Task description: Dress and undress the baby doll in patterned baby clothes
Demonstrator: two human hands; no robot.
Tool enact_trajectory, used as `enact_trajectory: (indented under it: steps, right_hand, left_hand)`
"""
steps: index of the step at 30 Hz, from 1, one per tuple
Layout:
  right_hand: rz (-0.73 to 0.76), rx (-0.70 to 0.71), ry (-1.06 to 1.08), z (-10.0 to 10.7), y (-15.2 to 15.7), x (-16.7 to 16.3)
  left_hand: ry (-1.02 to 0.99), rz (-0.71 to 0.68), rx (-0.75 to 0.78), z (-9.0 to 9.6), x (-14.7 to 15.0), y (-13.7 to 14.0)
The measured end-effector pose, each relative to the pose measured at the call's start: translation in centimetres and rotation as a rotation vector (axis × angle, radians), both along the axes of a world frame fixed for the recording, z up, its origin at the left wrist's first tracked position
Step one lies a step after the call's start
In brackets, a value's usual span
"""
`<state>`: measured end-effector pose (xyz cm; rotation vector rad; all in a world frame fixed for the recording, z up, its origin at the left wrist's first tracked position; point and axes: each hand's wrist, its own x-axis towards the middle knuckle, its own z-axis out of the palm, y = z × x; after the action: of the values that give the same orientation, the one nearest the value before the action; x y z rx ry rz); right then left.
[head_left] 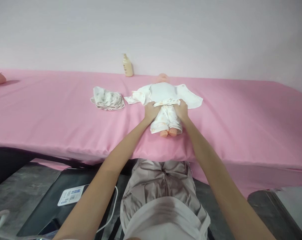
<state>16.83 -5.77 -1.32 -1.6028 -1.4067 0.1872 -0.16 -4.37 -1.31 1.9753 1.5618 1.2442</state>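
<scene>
A baby doll (163,78) lies on its back on a pink-covered table, its head toward the wall and its bare feet (169,132) toward me. White patterned baby pants (166,117) cover its legs. My left hand (151,111) grips the waistband on one side, and my right hand (182,109) grips it on the other. The band is stretched between them at the doll's waist. Under and around the torso lies a white baby shirt (188,96), spread out to both sides. My fingertips are partly hidden by the fabric.
A folded patterned cloth (107,99) lies left of the doll. By the wall stands a pump bottle (127,66). The pink tablecloth (53,113) hangs over the front edge. Below are a dark chair (48,203) with a white label (71,195) and a white cable (113,207).
</scene>
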Motion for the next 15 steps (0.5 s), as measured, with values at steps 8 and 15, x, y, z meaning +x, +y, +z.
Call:
enact_trajectory:
  steps: [8,15]
  right_hand:
    - [0.330,-0.276,-0.216,2.5,-4.2,0.9]
    - [0.639,-0.681,-0.395,5.2,-9.5,1.6]
  left_hand:
    - [0.205,-0.091,-0.083,1.6,-1.2,-3.1]
    - [0.469,-0.583,-0.211,3.1,-3.8,-6.3]
